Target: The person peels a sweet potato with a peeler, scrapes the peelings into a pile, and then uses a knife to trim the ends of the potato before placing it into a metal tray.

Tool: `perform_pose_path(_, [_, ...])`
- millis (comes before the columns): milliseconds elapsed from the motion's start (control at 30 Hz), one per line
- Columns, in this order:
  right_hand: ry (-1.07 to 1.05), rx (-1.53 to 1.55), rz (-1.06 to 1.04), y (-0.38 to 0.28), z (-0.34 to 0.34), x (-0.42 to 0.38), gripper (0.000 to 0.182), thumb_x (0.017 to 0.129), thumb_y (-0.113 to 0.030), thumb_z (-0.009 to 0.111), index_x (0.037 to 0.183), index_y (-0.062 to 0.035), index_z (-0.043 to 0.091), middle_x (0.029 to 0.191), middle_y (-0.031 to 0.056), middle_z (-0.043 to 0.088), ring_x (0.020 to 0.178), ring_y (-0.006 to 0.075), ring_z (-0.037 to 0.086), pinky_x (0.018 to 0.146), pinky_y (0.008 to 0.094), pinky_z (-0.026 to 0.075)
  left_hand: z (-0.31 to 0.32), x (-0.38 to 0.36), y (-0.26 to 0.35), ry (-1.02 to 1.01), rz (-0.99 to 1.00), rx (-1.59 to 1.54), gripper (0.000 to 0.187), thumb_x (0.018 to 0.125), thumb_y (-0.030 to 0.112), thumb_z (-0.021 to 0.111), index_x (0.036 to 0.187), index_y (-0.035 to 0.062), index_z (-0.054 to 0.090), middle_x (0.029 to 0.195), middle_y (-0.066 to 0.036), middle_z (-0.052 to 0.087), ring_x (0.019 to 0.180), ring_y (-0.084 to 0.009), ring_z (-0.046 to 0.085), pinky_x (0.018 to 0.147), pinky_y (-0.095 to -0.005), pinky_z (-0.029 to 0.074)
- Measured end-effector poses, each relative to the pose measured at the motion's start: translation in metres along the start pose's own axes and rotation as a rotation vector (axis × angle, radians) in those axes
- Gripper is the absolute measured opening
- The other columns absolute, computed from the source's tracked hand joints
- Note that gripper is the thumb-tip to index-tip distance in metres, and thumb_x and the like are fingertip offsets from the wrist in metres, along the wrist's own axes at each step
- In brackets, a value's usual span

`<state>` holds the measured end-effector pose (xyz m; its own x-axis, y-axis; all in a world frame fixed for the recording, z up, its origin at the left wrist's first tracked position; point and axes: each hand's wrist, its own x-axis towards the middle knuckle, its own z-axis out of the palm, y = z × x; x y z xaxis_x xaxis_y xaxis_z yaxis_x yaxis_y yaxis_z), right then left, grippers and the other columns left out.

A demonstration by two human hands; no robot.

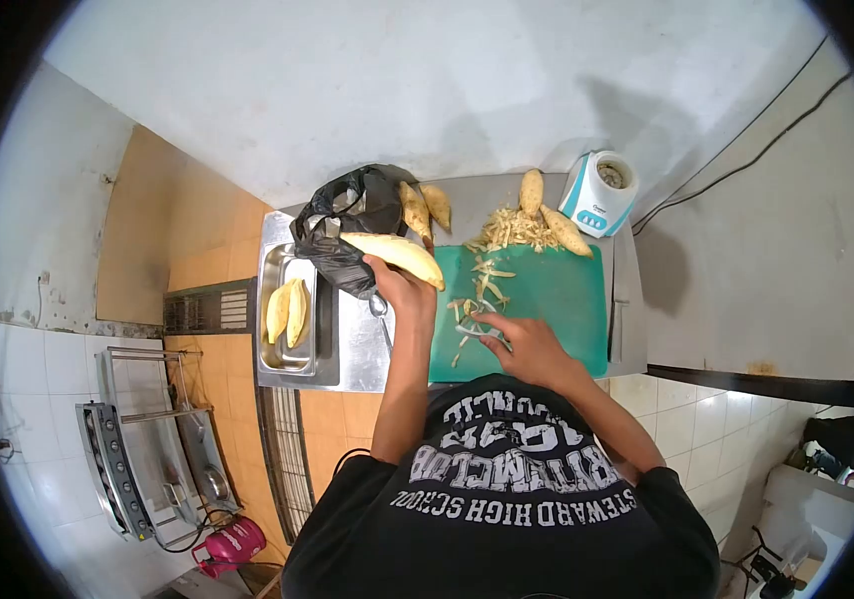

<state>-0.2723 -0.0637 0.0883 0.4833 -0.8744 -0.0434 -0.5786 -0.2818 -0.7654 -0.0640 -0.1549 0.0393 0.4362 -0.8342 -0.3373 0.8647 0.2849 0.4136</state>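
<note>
My left hand [405, 290] is wrapped round a long peeled tuber [397, 254], raised in front of the black plastic bag [377, 200]. Over the green cutting board [557, 309], my right hand [507, 334] has its fingers closed on a white peeler [479, 325]. Strips of peel [487, 280] lie on the board beneath and beyond that hand, and a larger heap of peelings [517, 232] is at its far edge. A spoon [378, 306] rests on the metal surface near my left wrist.
Two peeled tubers [287, 311] lie in a metal tray [314, 319] at the left. Unpeeled tubers [414, 210] stand by the bag, with more [567, 232] by the peelings. A white and blue appliance [598, 195] sits at the back right, against the wall.
</note>
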Motion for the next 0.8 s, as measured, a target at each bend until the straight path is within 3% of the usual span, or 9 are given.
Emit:
perform_pose_path(167, [0.117,0.161,0.008,-0.017,-0.023,0.028,0.036,0.098,-0.023,0.063,0.133,-0.0154,0.063,0.115,0.0186,0.071,0.093,0.042,0.068,0.081,0.048,0.054,0.003,-0.015,-0.013,0.084,0.012,0.071,0.053,0.106,0.057,0.038,0.13,0.0114,0.051,0.12,-0.008,0.06,0.113,-0.0283,0.058,0.101,-0.0583,0.05])
perform_pose_path(200, [0.123,0.074,-0.035,-0.024,-0.025,0.037,0.036,0.098,-0.024,0.063,0.133,-0.016,0.063,0.115,0.0187,0.071,0.093,0.041,0.068,0.079,0.0482,0.054,0.001,-0.018,-0.016,-0.017,0.009,0.102,0.053,0.107,0.054,0.04,0.132,0.0087,0.047,0.119,-0.013,0.06,0.108,-0.032,0.061,0.097,-0.055,0.053])
perform_pose_path(267, [0.13,-0.018,-0.082,-0.025,-0.023,0.041,0.037,0.098,-0.025,0.063,0.134,-0.0165,0.062,0.115,0.0188,0.071,0.093,0.04,0.069,0.078,0.0485,0.054,-0.002,-0.026,-0.019,-0.029,-0.018,0.18,0.049,0.108,0.051,0.041,0.134,0.0099,0.043,0.12,-0.013,0.058,0.107,-0.0311,0.061,0.095,-0.0533,0.054])
perform_pose_path(367, [0.097,-0.211,-0.101,-0.015,-0.007,0.04,0.038,0.099,-0.028,0.062,0.135,-0.0186,0.062,0.105,0.0177,0.072,0.088,0.038,0.068,0.074,0.0489,0.053,-0.003,-0.02,-0.018,-0.047,0.046,0.278,0.04,0.109,0.042,0.045,0.134,0.0115,0.037,0.119,-0.014,0.054,0.1,-0.0304,0.063,0.088,-0.0485,0.058])
perform_pose_path(533, [0.17,-0.277,-0.069,0.006,-0.004,0.013,0.038,0.097,-0.029,0.063,0.135,-0.0209,0.063,0.08,0.0139,0.064,0.077,0.0367,0.065,0.071,0.0494,0.052,-0.011,-0.018,-0.022,-0.059,0.11,0.282,0.04,0.109,0.04,0.048,0.135,0.0103,0.038,0.118,-0.01,0.051,0.108,-0.0263,0.058,0.088,-0.0494,0.055])
perform_pose_path(600, [0.183,-0.298,-0.069,0.023,-0.007,0.008,0.037,0.098,-0.03,0.063,0.134,-0.0223,0.063,0.085,0.0132,0.067,0.077,0.0355,0.067,0.068,0.0476,0.054,-0.008,-0.015,-0.022,-0.047,0.117,0.303,0.041,0.109,0.04,0.048,0.134,0.0096,0.039,0.119,-0.01,0.051,0.111,-0.0251,0.057,0.089,-0.0487,0.055])
perform_pose_path(667, [0.199,-0.315,-0.064,0.03,-0.011,0.003,0.037,0.098,-0.032,0.063,0.134,-0.0236,0.063,0.09,0.0125,0.07,0.077,0.0344,0.068,0.065,0.0459,0.055,-0.012,0.001,-0.018,-0.047,0.168,0.184,0.038,0.109,0.04,0.046,0.129,0.0067,0.046,0.108,-0.011,0.057,0.091,-0.0279,0.063,0.081,-0.0465,0.056])
perform_pose_path(700, [0.243,-0.263,-0.086,0.029,-0.016,0.004,0.037,0.098,-0.032,0.062,0.134,-0.0226,0.062,0.092,0.013,0.07,0.079,0.035,0.069,0.067,0.0465,0.055,-0.008,-0.003,-0.013,-0.048,0.166,0.184,0.038,0.109,0.04,0.046,0.129,0.0067,0.046,0.108,-0.011,0.057,0.091,-0.0279,0.063,0.081,-0.0465,0.056])
perform_pose_path(800, [0.263,-0.16,-0.099,0.01,-0.033,0.014,0.038,0.098,-0.031,0.062,0.134,-0.0207,0.062,0.097,0.0146,0.071,0.083,0.0371,0.069,0.071,0.0485,0.054,-0.001,-0.018,-0.01,-0.164,0.16,0.443,0.04,0.109,0.041,0.048,0.13,0.0072,0.048,0.104,-0.009,0.058,0.087,-0.0236,0.064,0.075,-0.0404,0.056])
